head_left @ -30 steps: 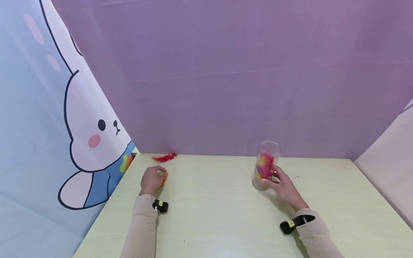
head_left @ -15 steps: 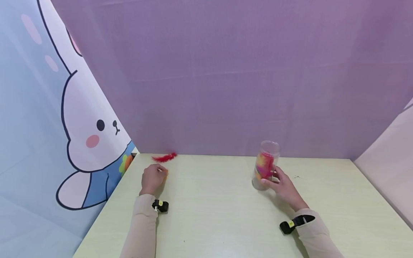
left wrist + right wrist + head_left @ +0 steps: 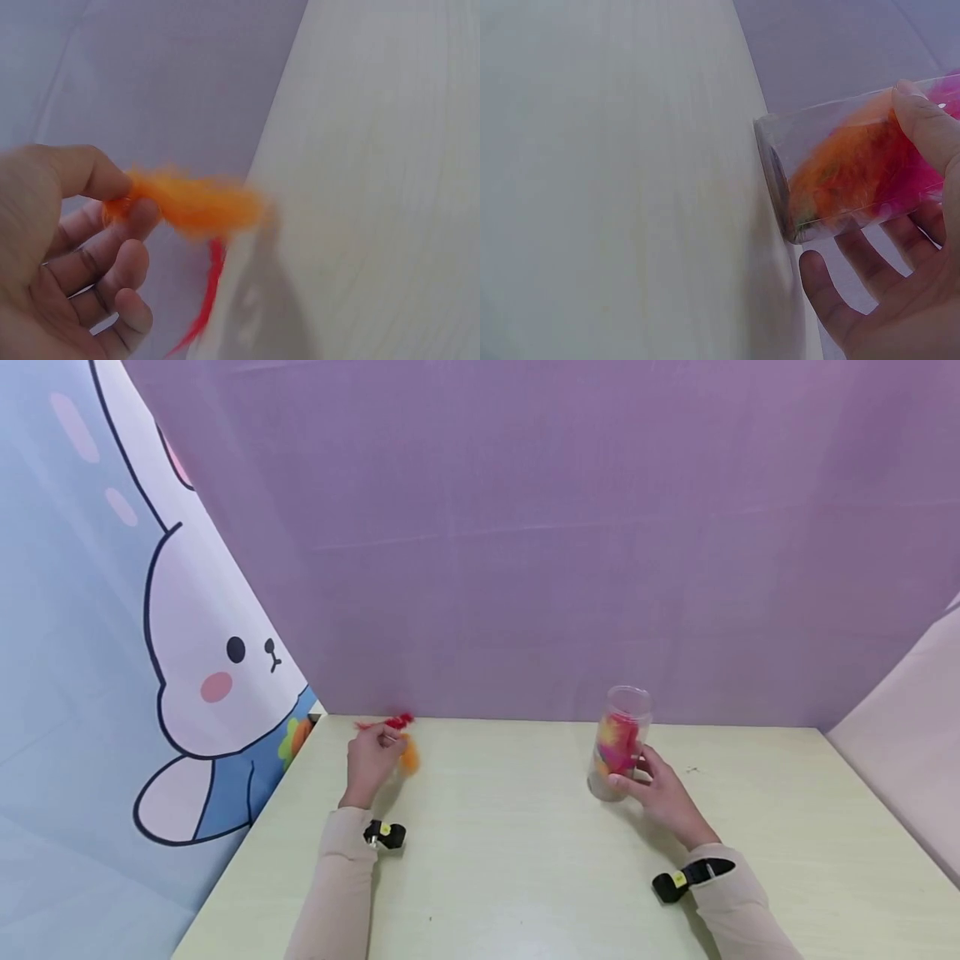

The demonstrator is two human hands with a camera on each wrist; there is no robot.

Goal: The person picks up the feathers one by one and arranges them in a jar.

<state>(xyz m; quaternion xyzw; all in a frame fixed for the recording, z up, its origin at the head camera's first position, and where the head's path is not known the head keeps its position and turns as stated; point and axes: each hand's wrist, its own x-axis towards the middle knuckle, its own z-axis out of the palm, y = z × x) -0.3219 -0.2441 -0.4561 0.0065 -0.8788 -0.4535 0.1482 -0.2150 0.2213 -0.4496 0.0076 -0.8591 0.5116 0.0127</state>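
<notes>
My left hand [image 3: 371,762] pinches an orange feather [image 3: 409,755] by one end between thumb and forefinger. In the left wrist view the orange feather [image 3: 202,202] points away from the fingertips, its edges blurred, above the table. A red feather [image 3: 399,721] lies near the table's back edge, partly hidden behind the left hand. On the right, a clear jar [image 3: 628,700] without a lid stands upright on the table. Pink, yellow and orange feathers [image 3: 855,165] fill its lower part. My right hand [image 3: 663,797] grips the jar's side, thumb in front and fingers behind.
The pale wooden table [image 3: 480,860] ends at the back against a purple cloth [image 3: 525,543]. A cloth with a cartoon rabbit [image 3: 217,635] hangs at the left. Small dark specks [image 3: 692,769] lie right of the jar.
My left hand has moved right and away from me, and the orange feather now shows clear of the fingers. The right hand and the jar have stayed in place.
</notes>
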